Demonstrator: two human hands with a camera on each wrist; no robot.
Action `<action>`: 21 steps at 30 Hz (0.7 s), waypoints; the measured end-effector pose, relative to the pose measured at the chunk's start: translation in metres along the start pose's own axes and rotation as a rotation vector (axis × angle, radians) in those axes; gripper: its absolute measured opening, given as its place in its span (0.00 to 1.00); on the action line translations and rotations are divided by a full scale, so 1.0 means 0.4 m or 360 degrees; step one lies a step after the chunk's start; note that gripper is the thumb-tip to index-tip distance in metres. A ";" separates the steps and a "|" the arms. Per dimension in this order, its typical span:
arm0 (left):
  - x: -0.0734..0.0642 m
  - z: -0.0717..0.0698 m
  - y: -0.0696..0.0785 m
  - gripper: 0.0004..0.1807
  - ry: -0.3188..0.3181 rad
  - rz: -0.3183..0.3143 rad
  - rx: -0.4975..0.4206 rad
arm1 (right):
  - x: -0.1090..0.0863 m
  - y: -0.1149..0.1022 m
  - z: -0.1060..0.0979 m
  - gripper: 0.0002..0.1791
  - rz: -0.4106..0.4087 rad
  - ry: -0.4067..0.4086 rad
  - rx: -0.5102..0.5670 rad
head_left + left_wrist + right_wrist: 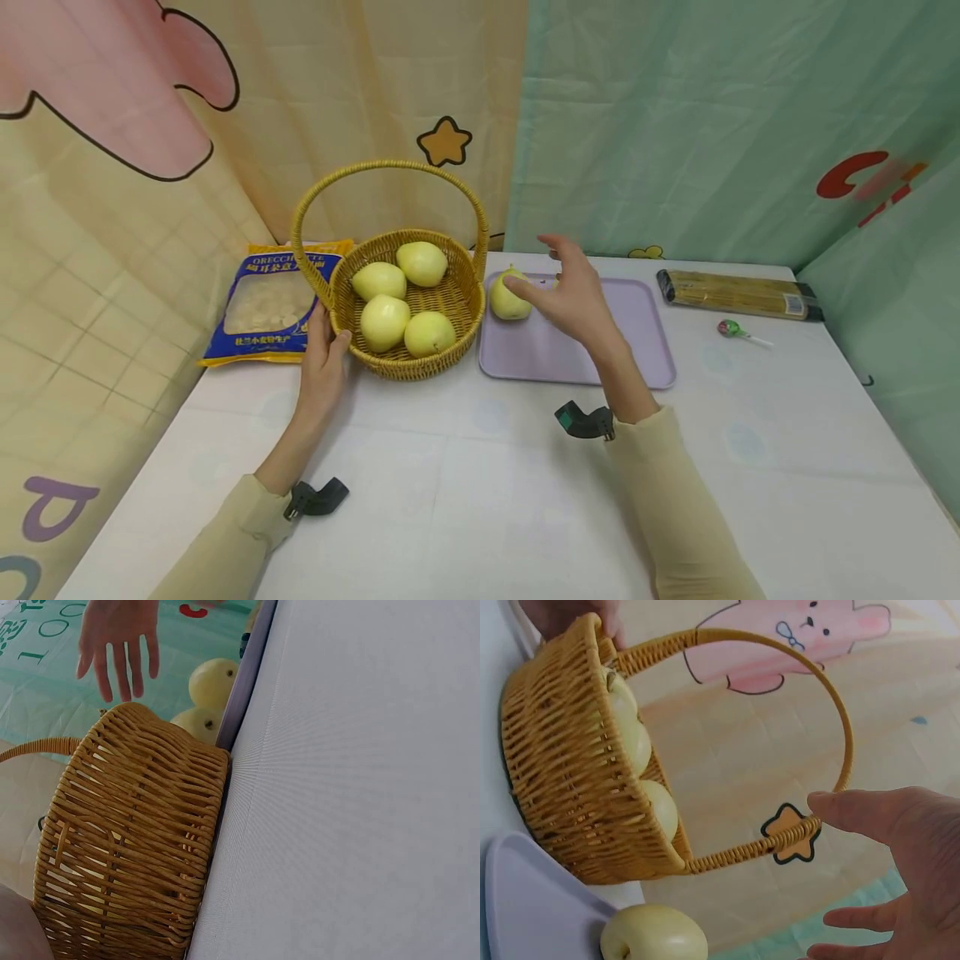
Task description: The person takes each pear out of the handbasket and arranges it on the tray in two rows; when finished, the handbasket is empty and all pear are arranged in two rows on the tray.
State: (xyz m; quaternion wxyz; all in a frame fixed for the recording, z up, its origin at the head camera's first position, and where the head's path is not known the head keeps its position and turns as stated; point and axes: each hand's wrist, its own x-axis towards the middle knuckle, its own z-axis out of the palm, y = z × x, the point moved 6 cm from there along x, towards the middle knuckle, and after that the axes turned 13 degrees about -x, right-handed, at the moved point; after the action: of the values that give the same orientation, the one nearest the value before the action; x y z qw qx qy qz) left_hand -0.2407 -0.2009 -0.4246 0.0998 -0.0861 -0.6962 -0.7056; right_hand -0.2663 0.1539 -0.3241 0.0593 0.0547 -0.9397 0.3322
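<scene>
A wicker basket (pixel 408 367) with a tall arched handle holds several pale yellow-green pears (pixel 385 322). My left hand (pixel 324 367) holds its left side, thumb near the front rim; its other fingertips are hidden. Right of the basket lies a lilac tray (pixel 525 367). On the tray's left end stands a pear (pixel 510 296), beside another pear (pixel 214 684) that shows in the left wrist view. My right hand (pixel 570 292) is above the tray, fingers and thumb apart, nothing between them. In the right wrist view its thumb (pixel 855 812) overlaps the basket handle (pixel 832 697).
A blue bag of orecchiette pasta (pixel 262 304) lies left of the basket. To the tray's right are a long pack of dry noodles (pixel 738 294) and a lollipop (pixel 738 331). Printed curtains (pixel 675 125) hang behind the white table (pixel 450 500).
</scene>
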 end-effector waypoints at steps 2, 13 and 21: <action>0.001 -0.001 -0.001 0.38 0.0003 -0.0003 0.0001 | -0.005 -0.017 0.017 0.50 -0.0034 -0.0044 -0.0012; 0.002 -0.001 -0.006 0.38 0.0003 0.0002 0.0008 | -0.030 -0.088 0.096 0.49 -0.0205 -0.0135 -0.0041; 0.000 -0.004 -0.005 0.38 0.0010 0.0002 0.0022 | -0.049 -0.133 0.148 0.46 -0.0372 -0.0192 -0.0064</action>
State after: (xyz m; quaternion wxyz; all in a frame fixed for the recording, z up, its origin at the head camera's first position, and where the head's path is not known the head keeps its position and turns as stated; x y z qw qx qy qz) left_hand -0.2412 -0.2023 -0.4265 0.1028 -0.0836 -0.7007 -0.7010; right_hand -0.2438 0.0769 -0.3399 0.0420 0.1827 -0.9352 0.3003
